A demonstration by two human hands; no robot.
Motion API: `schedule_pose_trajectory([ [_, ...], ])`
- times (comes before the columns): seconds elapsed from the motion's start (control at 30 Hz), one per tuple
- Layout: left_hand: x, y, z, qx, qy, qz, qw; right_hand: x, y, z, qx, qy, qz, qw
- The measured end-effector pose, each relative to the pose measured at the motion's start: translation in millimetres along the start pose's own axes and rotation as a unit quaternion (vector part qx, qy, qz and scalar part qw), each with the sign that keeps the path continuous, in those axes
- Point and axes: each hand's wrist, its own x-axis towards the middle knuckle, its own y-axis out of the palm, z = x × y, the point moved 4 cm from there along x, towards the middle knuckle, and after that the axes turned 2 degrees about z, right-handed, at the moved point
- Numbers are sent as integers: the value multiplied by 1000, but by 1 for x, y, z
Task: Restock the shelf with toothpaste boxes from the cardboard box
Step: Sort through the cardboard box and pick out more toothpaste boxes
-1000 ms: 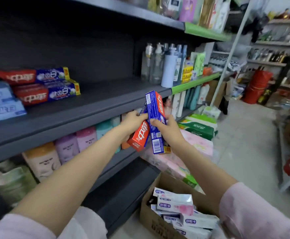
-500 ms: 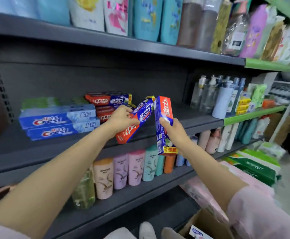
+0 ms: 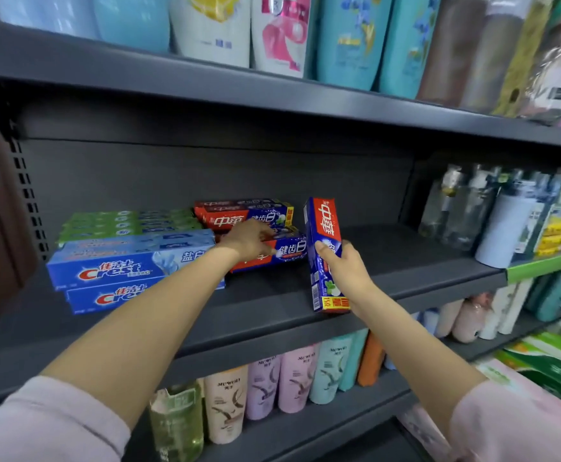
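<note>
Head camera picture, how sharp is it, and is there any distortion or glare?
Head view: the Crest boxes and the upright toothpaste box in the right hand read clearly; the right-edge bottles are smeared; the wide lens bows the upper shelf edge; lighting is even, with no strong glare.

The two blue toothpaste boxes (image 3: pixel 132 266) lying at the left of the grey shelf (image 3: pixel 272 315) are showing "Crest" with 佳洁士 above it, and 盐白 further right. The red-and-blue stacked boxes (image 3: pixel 244 216) behind are displaying 中華 and 健齿白. The box under the left hand (image 3: pixel 249 240) is reading 健齿白. The upright box (image 3: pixel 324 228) gripped by the right hand (image 3: pixel 344 271) is showing 中華. The lower-shelf bottles (image 3: pixel 227 405) are carrying "MeWell", only just legible
</note>
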Motion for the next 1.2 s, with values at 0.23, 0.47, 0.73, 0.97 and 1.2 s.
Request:
schedule_pose_trajectory([
  [0.23, 3, 4, 4, 216, -21, -12, 976, 20, 20, 8, -11, 8, 56, 998],
  [0.47, -17, -26, -1, -28, -19, -128, 991, 21, 20, 18, -60, -48, 81, 994],
  [0.73, -49, -31, 1, 186, 56, -107, 975, 30, 25, 39, -345, -187, 154, 907],
  [0.97, -50, -19, 16, 279, 32, -41, 959, 32, 22, 49, -375, -183, 196, 888],
  [1.2, -41, -39, 7, 252, 3, -181, 951, 53, 36, 62, -398, -228, 90, 884],
])
